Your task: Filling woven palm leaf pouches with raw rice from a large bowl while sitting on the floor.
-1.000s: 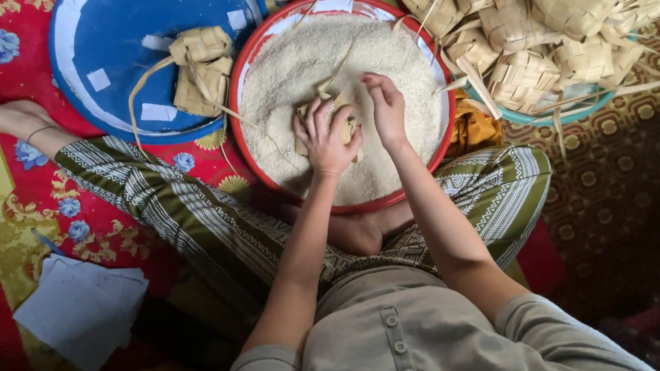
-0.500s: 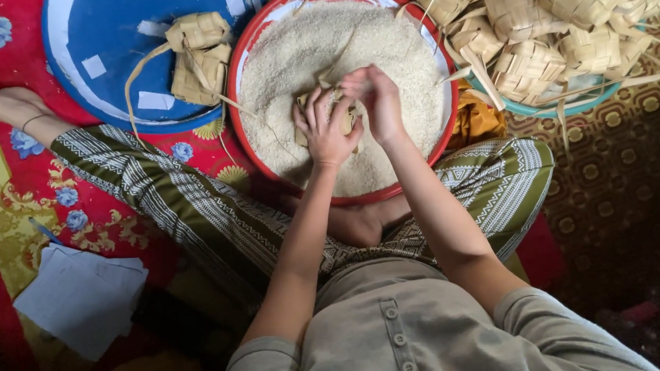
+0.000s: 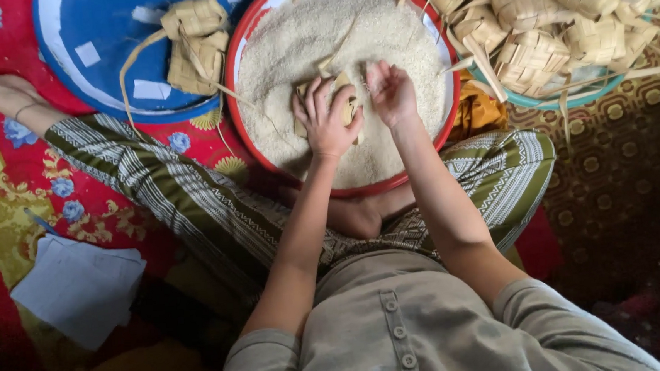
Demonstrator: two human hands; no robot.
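Rice (image 3: 336,45) fills the red-rimmed basin (image 3: 242,129) at my knees, and my left hand (image 3: 325,120) is closed round a woven palm-leaf pouch (image 3: 346,108) held over it, while my right hand (image 3: 389,92) hangs half-curled beside its mouth, perhaps pinching grains, though I cannot tell. Two pouches (image 3: 195,44) lie on the blue tray (image 3: 95,39), likely done; a heap of empty casings (image 3: 566,22) waits in the teal bowl (image 3: 572,99), so most remains

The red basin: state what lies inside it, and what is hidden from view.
The red basin holds white rice. Over it, the left hand grips a woven leaf pouch, with the right hand beside it. The pouch's contents and the basin's bottom are covered.
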